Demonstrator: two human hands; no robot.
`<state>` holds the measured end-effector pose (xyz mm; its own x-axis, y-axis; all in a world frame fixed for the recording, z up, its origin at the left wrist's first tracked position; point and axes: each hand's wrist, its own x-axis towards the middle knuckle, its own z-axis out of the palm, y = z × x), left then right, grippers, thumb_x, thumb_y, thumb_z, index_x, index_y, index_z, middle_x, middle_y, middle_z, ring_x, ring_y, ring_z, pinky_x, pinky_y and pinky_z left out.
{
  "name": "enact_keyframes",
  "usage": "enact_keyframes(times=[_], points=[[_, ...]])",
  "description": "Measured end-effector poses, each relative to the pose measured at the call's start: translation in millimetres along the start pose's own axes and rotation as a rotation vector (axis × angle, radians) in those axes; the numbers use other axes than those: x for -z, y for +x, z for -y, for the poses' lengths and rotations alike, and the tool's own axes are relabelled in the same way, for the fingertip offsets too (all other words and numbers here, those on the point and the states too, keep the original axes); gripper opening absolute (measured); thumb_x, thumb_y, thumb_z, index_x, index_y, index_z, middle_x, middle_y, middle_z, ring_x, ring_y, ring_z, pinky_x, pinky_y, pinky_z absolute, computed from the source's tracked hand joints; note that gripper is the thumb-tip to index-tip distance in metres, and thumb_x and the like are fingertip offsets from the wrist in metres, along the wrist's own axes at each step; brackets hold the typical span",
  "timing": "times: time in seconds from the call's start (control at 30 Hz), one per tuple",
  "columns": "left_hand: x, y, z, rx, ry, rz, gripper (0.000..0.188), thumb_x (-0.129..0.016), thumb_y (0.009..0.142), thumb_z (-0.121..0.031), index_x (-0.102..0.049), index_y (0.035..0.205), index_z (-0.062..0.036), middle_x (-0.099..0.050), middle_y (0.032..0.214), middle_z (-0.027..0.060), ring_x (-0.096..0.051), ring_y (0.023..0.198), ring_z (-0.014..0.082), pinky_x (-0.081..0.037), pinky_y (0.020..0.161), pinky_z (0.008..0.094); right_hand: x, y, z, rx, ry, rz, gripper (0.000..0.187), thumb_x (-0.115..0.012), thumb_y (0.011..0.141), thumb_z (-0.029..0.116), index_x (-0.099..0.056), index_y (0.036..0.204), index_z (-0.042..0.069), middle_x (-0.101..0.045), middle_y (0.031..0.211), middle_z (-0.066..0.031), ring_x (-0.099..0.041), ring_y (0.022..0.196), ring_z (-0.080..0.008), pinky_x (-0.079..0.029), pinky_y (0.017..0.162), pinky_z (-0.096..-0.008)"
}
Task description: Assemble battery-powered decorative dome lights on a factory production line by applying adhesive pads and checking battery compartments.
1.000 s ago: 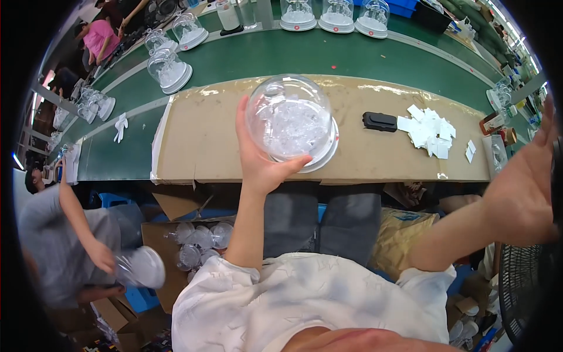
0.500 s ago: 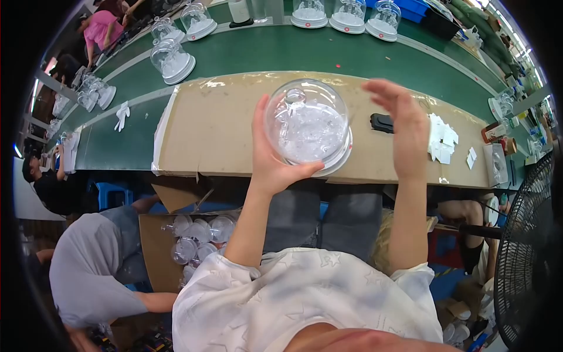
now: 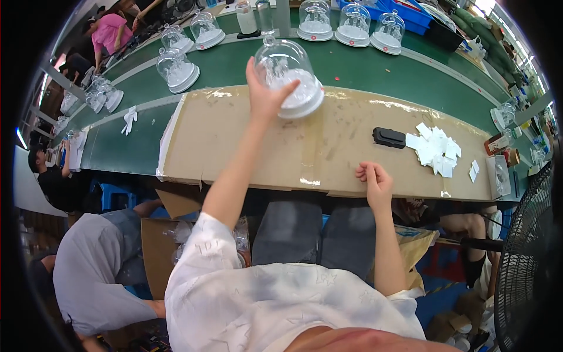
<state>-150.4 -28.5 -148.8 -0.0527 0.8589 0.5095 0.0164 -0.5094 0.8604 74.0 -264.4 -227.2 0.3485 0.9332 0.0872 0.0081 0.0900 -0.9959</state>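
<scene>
My left hand (image 3: pixel 267 97) grips a clear bell-shaped dome on a round white base (image 3: pixel 302 102), its fingers around the left side and the thumb across the front. The dome (image 3: pixel 287 58) has a small knob on top and clear and white pieces inside. It is held out over the far edge of the cardboard, tilted slightly. My right hand (image 3: pixel 375 179) is above the cardboard's front edge, its fingers curled in, with nothing visible in them. Nearest to it are a black oblong device (image 3: pixel 389 137) and a heap of small white cards (image 3: pixel 435 149).
Cardboard (image 3: pixel 234 146) covers the near part of the green table (image 3: pixel 229 64). Several similar domes (image 3: pixel 315 20) stand along its far side, more at the left (image 3: pixel 177 70). A white glove (image 3: pixel 129 119) lies left. A black fan (image 3: pixel 525 252) stands at the right; co-workers sit at the left.
My left hand has carried the dome forward, away from me, toward the far edge of the cardboard. My right hand, raised with fingers stretched before, has dropped nearer and curled.
</scene>
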Motion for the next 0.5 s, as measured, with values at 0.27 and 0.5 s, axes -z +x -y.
enact_keyframes(times=[0.27, 0.5], points=[[-3.6, 98.8, 107.9, -0.06, 0.231, -0.151, 0.12, -0.091, 0.064, -0.028, -0.011, 0.146, 0.0056, -0.032, 0.144, 0.0267, -0.035, 0.135, 0.035, -0.031, 0.111, 0.0405, -0.5, -9.2, -13.0, 0.104, -0.119, -0.057, 0.018, -0.051, 0.099, 0.009, -0.064, 0.096, -0.005, -0.065, 0.085, -0.0055, -0.061, 0.078, -0.0103, -0.049, 0.071, -0.0229], [12.0, 127.5, 158.4, -0.19, 0.399, -0.146, 0.12, -0.091, 0.062, -0.034, -0.016, 0.145, 0.0075, -0.032, 0.145, 0.0273, -0.036, 0.134, 0.0357, -0.03, 0.111, 0.0415, -2.6, -8.8, -0.7, 0.187, -0.211, -0.061, 0.015, -0.052, 0.095, 0.002, -0.065, 0.093, -0.005, -0.066, 0.085, -0.0086, -0.063, 0.077, -0.0129, -0.052, 0.071, -0.025]])
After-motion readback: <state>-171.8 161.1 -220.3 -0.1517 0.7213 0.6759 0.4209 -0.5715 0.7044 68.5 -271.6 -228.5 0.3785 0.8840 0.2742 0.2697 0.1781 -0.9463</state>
